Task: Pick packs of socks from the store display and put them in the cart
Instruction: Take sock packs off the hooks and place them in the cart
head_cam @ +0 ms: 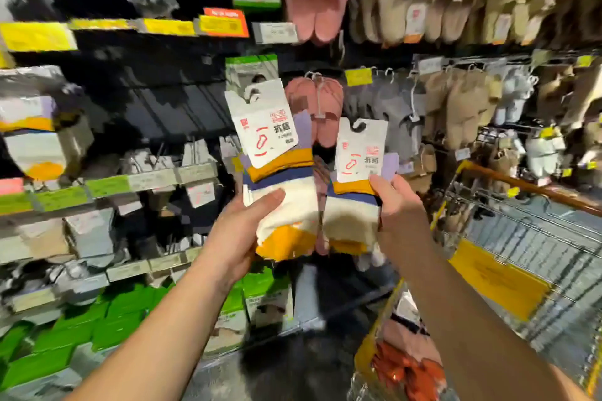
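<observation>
Left hand (239,234) and right hand (399,215) each grip one sock pack (clear of display); swing both right, over the cart (527,231), before releasing.

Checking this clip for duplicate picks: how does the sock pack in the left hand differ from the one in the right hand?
The left pack is held higher and tilts left; the right pack sits lower and more upright. The left hand grips its pack from the left side, the right hand from the right. Both show white cards with red marks, and cream, navy and orange socks.
</observation>
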A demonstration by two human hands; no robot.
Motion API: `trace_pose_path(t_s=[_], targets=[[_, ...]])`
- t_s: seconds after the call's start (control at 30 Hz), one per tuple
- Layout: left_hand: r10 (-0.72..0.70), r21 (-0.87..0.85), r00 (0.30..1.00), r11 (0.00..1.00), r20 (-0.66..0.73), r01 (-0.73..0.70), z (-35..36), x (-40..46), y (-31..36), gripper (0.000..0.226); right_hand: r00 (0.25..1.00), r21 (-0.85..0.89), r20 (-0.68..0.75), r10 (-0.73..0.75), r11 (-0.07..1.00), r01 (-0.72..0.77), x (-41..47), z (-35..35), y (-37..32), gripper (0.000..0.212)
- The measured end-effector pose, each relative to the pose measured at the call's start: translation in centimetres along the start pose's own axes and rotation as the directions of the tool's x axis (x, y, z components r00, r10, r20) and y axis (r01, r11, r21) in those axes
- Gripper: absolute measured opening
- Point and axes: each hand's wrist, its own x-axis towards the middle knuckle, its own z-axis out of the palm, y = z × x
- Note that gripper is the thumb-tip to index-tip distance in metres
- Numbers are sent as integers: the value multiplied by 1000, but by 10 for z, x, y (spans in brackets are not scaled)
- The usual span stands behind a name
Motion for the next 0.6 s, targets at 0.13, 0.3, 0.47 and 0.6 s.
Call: trace_pose_path(t_s=[0.13,0.3,0.47,0.6], targets=[[98,-8,994,995,-54,-98,-75,-13,49,32,976,276,181,119,947,-166,-1,98,-17,12],[143,27,975,990,-168,-140,-171,-22,95,42,951,245,300,79,957,-157,-12,212,-20,11],[183,61,955,983,-232,-173,-266,-27,139,54,931,278,361,59,946,-168,-23,326,-10,14],[234,70,945,972,-229,-224,-325,-29,167,45,906,277,417,74,939,-204,-33,398,-11,22]])
